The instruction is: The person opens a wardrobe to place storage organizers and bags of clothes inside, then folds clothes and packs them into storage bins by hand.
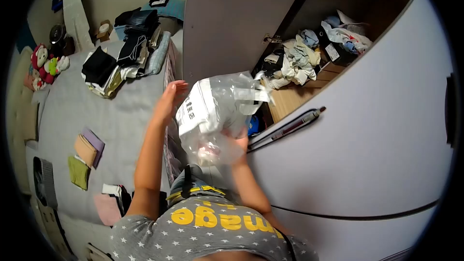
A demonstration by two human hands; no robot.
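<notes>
A clear plastic bag [232, 97] with a white printed panel is held up in front of my body, its top edge crumpled. My right hand [237, 141] grips it from below and shows partly through the plastic. What lies inside the bag is hard to make out. At the bag's left edge, my left hand [173, 97] has its fingers stretched out and holds nothing; whether it touches the plastic I cannot tell.
To the right an open wardrobe holds a heap of crumpled clothes [298, 60] and a dark box [338, 50]. Its pale door [348, 150] stands close to my right arm. On the bed [123, 140] at left are folded clothes [130, 50] and plush toys [46, 65].
</notes>
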